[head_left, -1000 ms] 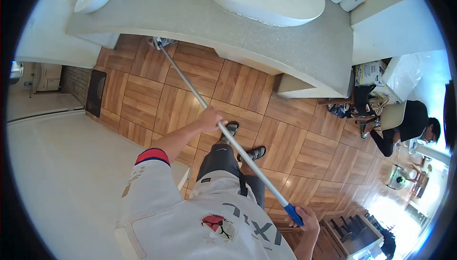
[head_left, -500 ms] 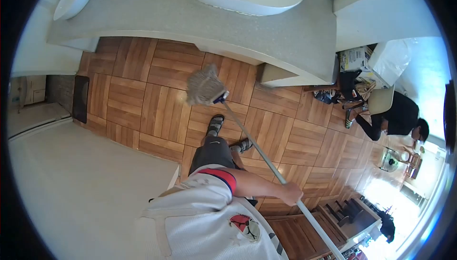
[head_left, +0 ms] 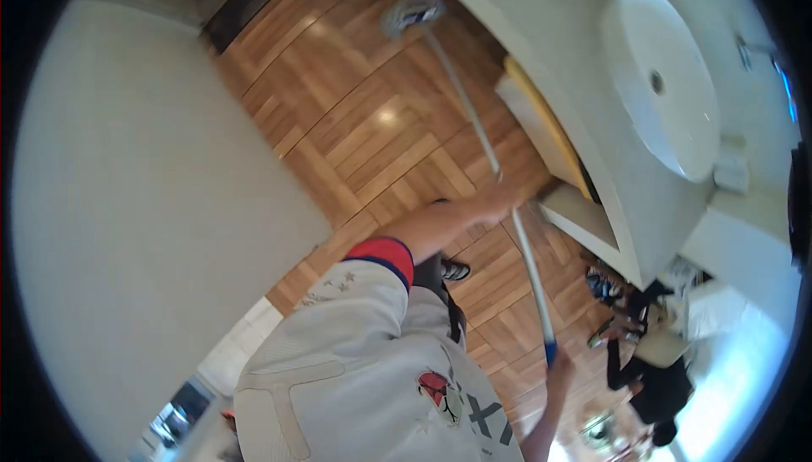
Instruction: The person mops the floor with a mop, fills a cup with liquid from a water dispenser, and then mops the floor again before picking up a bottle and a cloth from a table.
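A long mop [head_left: 533, 276] slants across the view with its pale pole over the wooden floor. Its grey, stringy head [head_left: 413, 13] rests on the floor at the top, blurred by motion. Around the middle of the pole my left hand [head_left: 497, 201] is closed, at the end of a bare arm with a red and blue sleeve cuff. My right hand [head_left: 561, 371] grips the blue end of the pole at lower right, its fingers partly hidden.
A counter [head_left: 575, 98] with a white oval sink [head_left: 668, 81] runs along the right, open shelving below. A white wall [head_left: 152, 166] stands at left, a dark mat [head_left: 241, 13] near the top. A seated person [head_left: 660, 386] in black is at lower right, near a fan [head_left: 599, 430].
The view has turned, so the sink now appears at right. The mop head has moved farther off, toward the mat end. My right hand has come into view on the pole's end.
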A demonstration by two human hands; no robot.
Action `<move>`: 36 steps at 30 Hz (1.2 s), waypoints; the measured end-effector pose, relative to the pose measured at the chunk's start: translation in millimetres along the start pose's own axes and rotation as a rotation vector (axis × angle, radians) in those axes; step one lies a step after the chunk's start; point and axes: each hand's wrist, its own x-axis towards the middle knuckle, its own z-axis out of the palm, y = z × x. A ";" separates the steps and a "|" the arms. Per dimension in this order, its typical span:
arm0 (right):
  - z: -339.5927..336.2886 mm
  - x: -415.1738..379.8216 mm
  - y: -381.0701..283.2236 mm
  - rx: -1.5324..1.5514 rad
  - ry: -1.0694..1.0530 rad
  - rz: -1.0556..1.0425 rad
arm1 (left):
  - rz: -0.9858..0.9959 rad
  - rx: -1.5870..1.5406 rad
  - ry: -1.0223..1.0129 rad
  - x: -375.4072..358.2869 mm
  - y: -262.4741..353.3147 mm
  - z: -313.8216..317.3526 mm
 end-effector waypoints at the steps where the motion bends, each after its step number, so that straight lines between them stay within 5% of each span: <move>1: 23.9 26.9 -70.1 0.031 -0.154 -0.255 | 0.040 0.191 -0.057 4.5 -29.9 -41.8; 2: 41.6 30.4 -167.0 0.039 -0.188 -0.363 | -0.014 0.226 0.112 2.2 -57.0 -72.4; 3: 59.7 36.6 -239.3 0.099 -0.146 -0.730 | -0.225 0.188 0.085 3.0 -82.0 -104.7; 4: 85.9 54.1 -279.8 0.148 -0.231 -0.785 | -0.268 0.210 0.172 1.6 -115.6 -126.1; 7: 136.7 62.2 -366.5 0.535 -0.719 -0.387 | -0.491 0.207 0.285 -21.6 -162.7 -180.4; 10: 148.0 56.3 -349.2 0.543 -0.629 -0.543 | -0.559 0.316 0.123 -33.9 -149.7 -192.7; 12: 103.7 50.0 -311.1 0.143 -0.332 -0.839 | -0.476 0.300 0.140 -38.4 -110.3 -172.8; 14: 60.5 46.4 -243.5 0.304 -0.474 -0.438 | -0.221 0.325 0.335 -29.8 -67.4 -116.2; 15: 43.2 52.5 -188.0 0.271 -0.388 -0.484 | -0.187 0.252 0.018 -26.2 -17.9 -123.7; 16: 10.2 34.6 -141.0 0.305 -0.315 -0.237 | -0.104 -0.062 0.030 -26.3 21.5 -97.2; 17: -39.7 9.4 -109.9 0.343 -0.299 -0.124 | -0.486 -0.403 0.069 -23.3 92.9 -103.7; 18: -85.1 -18.8 -79.3 0.311 -0.188 -0.005 | -0.088 -0.533 0.005 -29.8 127.9 -64.0; 19: -132.1 -52.5 -45.0 0.315 -0.058 0.129 | -0.022 -0.568 -0.277 -34.1 186.2 -105.7; 20: -170.2 -85.2 37.6 0.325 0.176 0.196 | 0.431 -0.426 -0.142 -37.5 231.5 -53.0; 21: -211.7 -118.5 163.5 0.244 0.389 0.042 | 0.627 -0.639 0.099 -48.3 280.4 -76.0; 25: -301.2 -297.2 145.3 0.167 1.171 0.332 | 0.835 -0.786 -0.388 -83.8 382.5 -95.6; 27: -304.2 -341.0 144.2 0.389 1.402 0.215 | 0.861 -0.641 -0.886 -93.9 379.2 -58.4; 28: -303.8 -353.3 152.2 0.540 1.472 0.112 | 0.876 -0.634 -0.922 -104.4 373.6 -37.9; 32: -280.0 -365.1 215.8 1.160 1.439 -0.358 | 0.776 -0.588 -1.004 -130.5 363.3 19.2; 36: -230.1 -309.9 266.6 1.642 0.847 -0.828 | 0.630 -0.498 -0.983 -96.9 324.3 23.3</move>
